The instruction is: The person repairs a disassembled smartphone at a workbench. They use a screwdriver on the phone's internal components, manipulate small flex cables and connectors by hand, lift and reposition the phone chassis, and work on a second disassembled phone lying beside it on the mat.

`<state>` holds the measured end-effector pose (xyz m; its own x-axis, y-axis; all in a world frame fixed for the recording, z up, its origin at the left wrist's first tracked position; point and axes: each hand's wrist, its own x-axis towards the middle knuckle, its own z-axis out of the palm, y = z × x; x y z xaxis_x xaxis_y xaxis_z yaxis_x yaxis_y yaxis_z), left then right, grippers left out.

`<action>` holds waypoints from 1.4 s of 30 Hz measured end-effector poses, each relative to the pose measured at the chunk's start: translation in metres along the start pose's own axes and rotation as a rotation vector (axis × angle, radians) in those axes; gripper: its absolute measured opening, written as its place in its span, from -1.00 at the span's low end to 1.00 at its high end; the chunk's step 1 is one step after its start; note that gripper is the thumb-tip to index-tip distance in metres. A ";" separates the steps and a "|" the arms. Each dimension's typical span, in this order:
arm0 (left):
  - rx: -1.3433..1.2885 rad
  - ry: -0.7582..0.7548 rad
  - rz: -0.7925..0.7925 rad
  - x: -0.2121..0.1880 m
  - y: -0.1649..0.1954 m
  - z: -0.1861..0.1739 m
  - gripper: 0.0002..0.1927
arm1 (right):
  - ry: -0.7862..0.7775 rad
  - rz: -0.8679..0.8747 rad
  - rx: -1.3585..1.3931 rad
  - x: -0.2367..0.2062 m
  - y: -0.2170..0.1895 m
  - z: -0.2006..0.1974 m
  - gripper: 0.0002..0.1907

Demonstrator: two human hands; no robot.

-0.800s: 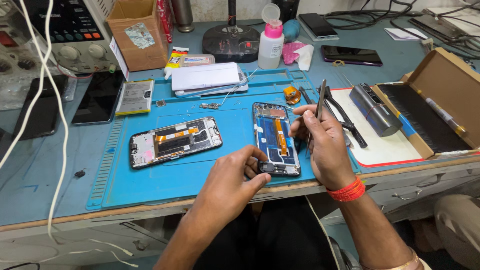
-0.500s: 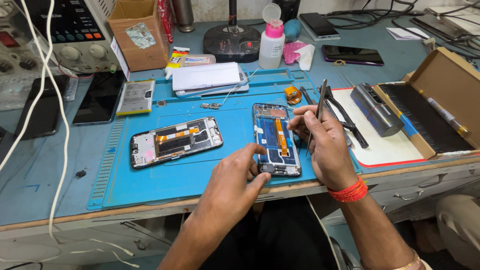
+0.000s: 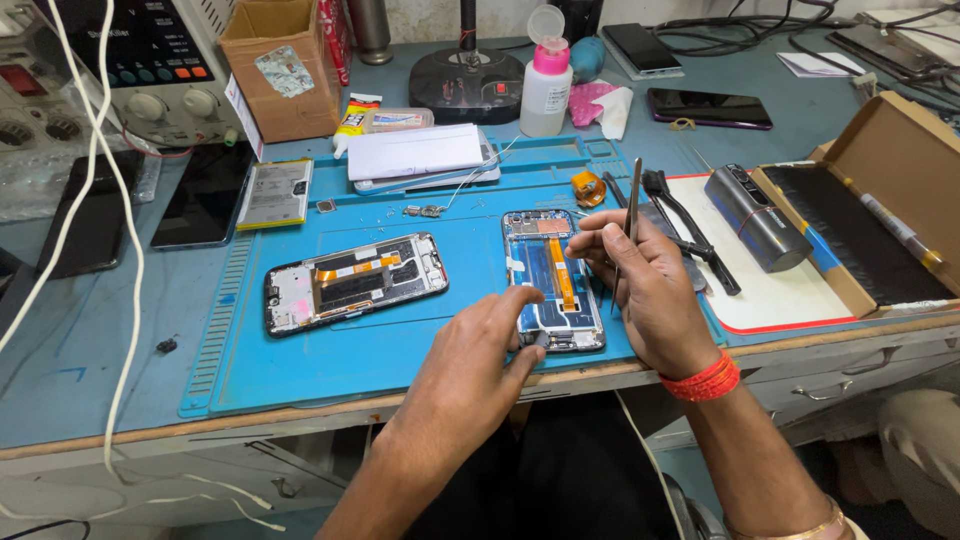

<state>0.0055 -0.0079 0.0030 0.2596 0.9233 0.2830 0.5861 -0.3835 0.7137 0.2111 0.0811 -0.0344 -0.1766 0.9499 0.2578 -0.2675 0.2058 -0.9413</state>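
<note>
An opened phone frame (image 3: 552, 272) with an orange flex cable lies upright on the blue work mat (image 3: 400, 350). My left hand (image 3: 480, 350) pinches the phone's bottom edge between thumb and forefinger. My right hand (image 3: 645, 285) rests against the phone's right side and grips metal tweezers (image 3: 630, 215), which point up and away from the phone. A second opened phone (image 3: 353, 282) lies sideways on the mat, to the left.
A dark cylinder (image 3: 755, 218) and black tool (image 3: 690, 225) lie on a white pad at right, beside an open cardboard box (image 3: 880, 220). Behind are a pump bottle (image 3: 548, 85), battery (image 3: 277, 193), white box (image 3: 415, 152), power supply (image 3: 150, 70), dark phones and hanging white cables (image 3: 125, 300).
My left hand has moved up and right from the mat's front onto the phone's bottom edge. My right hand with the tweezers has stayed in place.
</note>
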 end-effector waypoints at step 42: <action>0.607 0.154 -0.123 0.083 -0.140 -0.098 -0.82 | -0.061 0.017 -0.036 0.000 -0.007 0.002 -0.72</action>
<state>-0.1305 0.1244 -0.0103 0.0759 0.9360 0.3437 0.9469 -0.1756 0.2694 0.2111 0.0788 -0.0271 -0.2386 0.9374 0.2539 -0.2304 0.1993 -0.9525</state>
